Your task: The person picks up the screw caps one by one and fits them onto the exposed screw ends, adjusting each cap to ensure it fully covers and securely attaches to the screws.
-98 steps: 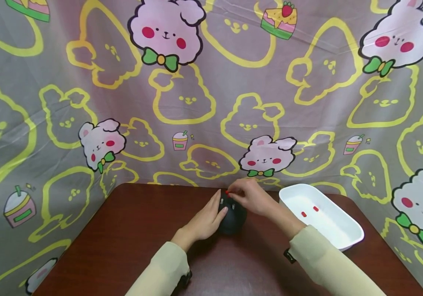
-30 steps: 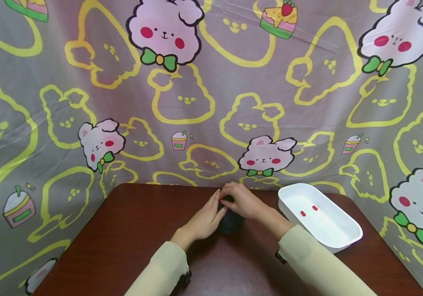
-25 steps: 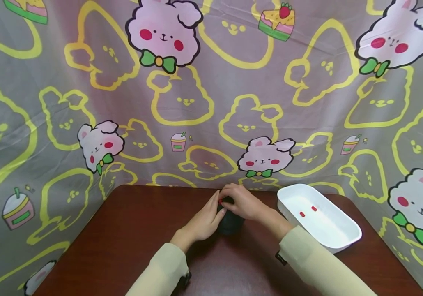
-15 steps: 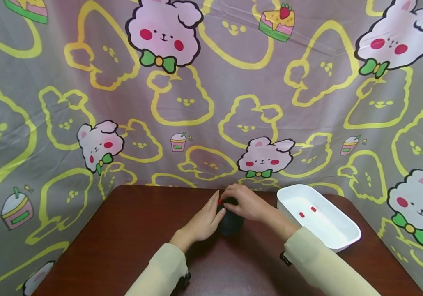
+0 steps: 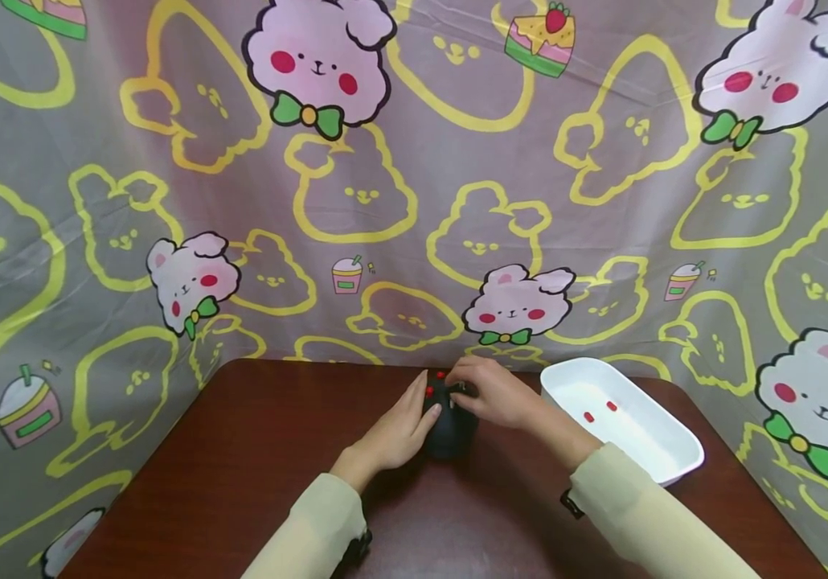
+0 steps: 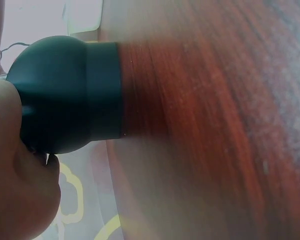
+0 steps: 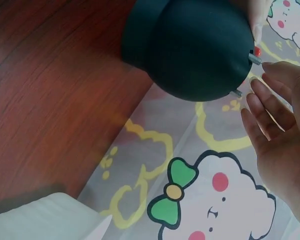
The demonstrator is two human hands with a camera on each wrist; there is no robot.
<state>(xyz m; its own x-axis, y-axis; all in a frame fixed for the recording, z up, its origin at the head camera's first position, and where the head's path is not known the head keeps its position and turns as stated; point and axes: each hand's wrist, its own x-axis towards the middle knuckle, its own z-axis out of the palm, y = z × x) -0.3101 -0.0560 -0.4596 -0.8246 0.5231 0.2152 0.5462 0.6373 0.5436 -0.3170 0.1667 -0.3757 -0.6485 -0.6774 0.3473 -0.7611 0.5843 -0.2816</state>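
Observation:
A dark rounded dome on a short cylindrical base stands on the table, with thin metal pins sticking out of its top. Two small red caps sit on pins at its left and back. Bare metal pins show in the right wrist view. My left hand rests along the dome's left side, fingers extended; in the left wrist view this hand lies against the rounded part. At the dome's upper right is my right hand, its thumb and fingertips spread apart beside a bare pin, nothing between them.
A white tray stands at the right with two red caps inside. The brown table reaches back to a grey patterned curtain behind and at both sides.
The right hand worked at the back pin, then at the left pin, and has now drawn off to the right, baring a red cap on that left pin. The left hand stays on the dome.

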